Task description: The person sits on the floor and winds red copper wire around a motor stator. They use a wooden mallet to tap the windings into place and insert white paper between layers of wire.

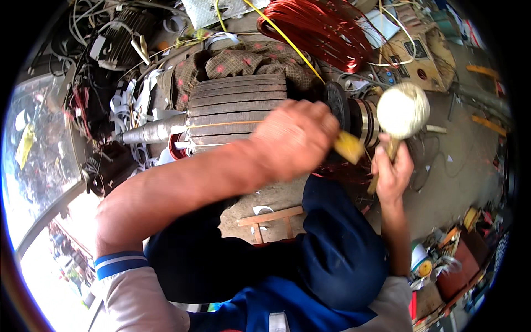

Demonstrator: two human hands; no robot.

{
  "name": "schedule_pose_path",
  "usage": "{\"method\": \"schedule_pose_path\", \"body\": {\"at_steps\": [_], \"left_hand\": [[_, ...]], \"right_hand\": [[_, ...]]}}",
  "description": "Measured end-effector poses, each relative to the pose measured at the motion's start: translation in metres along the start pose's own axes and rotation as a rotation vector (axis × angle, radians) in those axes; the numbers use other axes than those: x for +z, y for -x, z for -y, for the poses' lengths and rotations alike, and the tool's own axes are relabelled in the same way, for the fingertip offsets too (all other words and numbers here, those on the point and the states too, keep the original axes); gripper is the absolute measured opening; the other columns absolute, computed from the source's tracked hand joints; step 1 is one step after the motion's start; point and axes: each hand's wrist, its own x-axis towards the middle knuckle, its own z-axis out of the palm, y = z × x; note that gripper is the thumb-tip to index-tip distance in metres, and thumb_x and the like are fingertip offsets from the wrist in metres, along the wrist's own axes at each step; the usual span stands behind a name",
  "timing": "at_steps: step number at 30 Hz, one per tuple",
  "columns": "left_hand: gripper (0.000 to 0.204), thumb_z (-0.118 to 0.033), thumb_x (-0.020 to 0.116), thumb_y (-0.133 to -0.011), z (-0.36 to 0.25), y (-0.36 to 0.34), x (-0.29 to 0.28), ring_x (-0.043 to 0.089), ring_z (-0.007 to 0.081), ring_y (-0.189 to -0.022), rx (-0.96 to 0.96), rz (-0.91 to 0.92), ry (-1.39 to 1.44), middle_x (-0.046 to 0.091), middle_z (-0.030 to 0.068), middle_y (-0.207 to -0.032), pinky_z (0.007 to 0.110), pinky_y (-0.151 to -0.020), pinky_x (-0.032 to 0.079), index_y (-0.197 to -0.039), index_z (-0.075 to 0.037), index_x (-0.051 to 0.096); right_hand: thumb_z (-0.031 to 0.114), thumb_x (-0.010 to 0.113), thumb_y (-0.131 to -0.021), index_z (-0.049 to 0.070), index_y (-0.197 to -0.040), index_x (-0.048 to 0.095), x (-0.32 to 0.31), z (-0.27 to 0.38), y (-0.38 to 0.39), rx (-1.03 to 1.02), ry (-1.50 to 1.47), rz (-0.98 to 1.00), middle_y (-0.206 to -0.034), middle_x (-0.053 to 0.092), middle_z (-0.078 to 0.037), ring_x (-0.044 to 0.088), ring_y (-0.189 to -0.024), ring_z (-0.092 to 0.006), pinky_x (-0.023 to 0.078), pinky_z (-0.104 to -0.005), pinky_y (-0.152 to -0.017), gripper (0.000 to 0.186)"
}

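Left hand point(293, 138) fingers grip a yellow wedge point(348, 146) at the rotor point(238, 113); right hand point(391, 174) fingers hold a mallet point(402, 110)

My left hand point(293, 138) grips a yellowish wedge point(348, 146) against the ribbed motor rotor point(238, 108), while my right hand point(391, 171) holds a round-headed white mallet point(402, 110) upright just beside it, red wire coils point(321, 27) behind.

**Materials and finishes at the rotor**

Rotor core point(238, 110): dull grey laminated metal, ridged; shaft point(149, 131) smoother, faintly shiny. Mallet point(402, 110): pale, matt head on a wooden handle. Wedge point(348, 146): yellowish, matt. Wire coil point(321, 27): glossy red-copper strands. Cloth point(243, 61): patterned brown fabric.
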Motion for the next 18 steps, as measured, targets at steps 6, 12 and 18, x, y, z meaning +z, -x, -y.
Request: {"method": "schedule_pose_path", "body": {"at_steps": [6, 12, 18], "left_hand": [[0.022, -0.025, 0.057, -0.091, -0.045, -0.042, 0.085, 0.059, 0.0253, -0.087, -0.010, -0.079, -0.427, 0.060, 0.0083, -0.089, 0.044, -0.082, 0.045, -0.091, -0.006, 0.068], [0.019, -0.020, 0.057, -0.088, -0.037, -0.045, 0.102, 0.058, 0.0282, -0.087, -0.318, -0.400, -0.311, 0.059, 0.0107, -0.090, 0.045, -0.089, 0.044, -0.092, -0.004, 0.066], [0.017, -0.020, 0.056, -0.089, -0.025, -0.042, 0.102, 0.058, 0.0278, -0.086, -0.339, -0.402, -0.337, 0.059, 0.0111, -0.089, 0.044, -0.082, 0.044, -0.088, -0.006, 0.065]], "right_hand": [[0.000, 0.055, -0.101, -0.008, -0.125, 0.057, -0.032, -0.054, 0.036, 0.020, -0.062, -0.058, -0.077, 0.054, -0.003, 0.048, -0.057, -0.0077, 0.042, -0.0238, -0.052, 0.026], [0.001, 0.058, -0.099, -0.011, -0.123, 0.060, -0.046, -0.076, 0.045, 0.062, -0.131, -0.032, -0.077, 0.058, -0.004, 0.049, -0.055, -0.0070, 0.042, -0.0232, -0.050, 0.027], [0.002, 0.059, -0.099, -0.012, -0.123, 0.060, -0.045, -0.074, 0.051, 0.024, -0.124, 0.036, -0.078, 0.058, -0.004, 0.050, -0.056, -0.0071, 0.042, -0.0230, -0.051, 0.027]]}}
